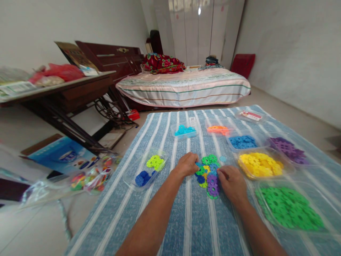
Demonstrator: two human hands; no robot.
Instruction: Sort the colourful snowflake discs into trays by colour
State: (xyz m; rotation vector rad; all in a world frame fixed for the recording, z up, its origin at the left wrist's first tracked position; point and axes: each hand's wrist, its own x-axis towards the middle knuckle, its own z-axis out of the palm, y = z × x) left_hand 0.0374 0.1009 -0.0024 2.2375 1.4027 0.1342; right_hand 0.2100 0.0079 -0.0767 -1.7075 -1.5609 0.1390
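Both hands, left hand [188, 164], right hand [232, 182], fingers pressed on snowflake-disc cluster [208, 174], labels unreadable

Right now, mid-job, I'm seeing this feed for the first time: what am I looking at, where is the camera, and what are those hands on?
There is no machine here: these are a person's two bare hands, filmed by one camera worn on the head, looking forward and down. The person sits at a blue-and-white striped cloth spread on the floor. The left hand and right hand rest against either side of a small cluster of joined multicoloured plastic snowflake discs. The fingers hide whether either one grips it. Around it stand clear plastic trays of sorted discs: green, yellow, purple, blue, orange, cyan, and one with lime and dark blue discs. A bed stands behind.
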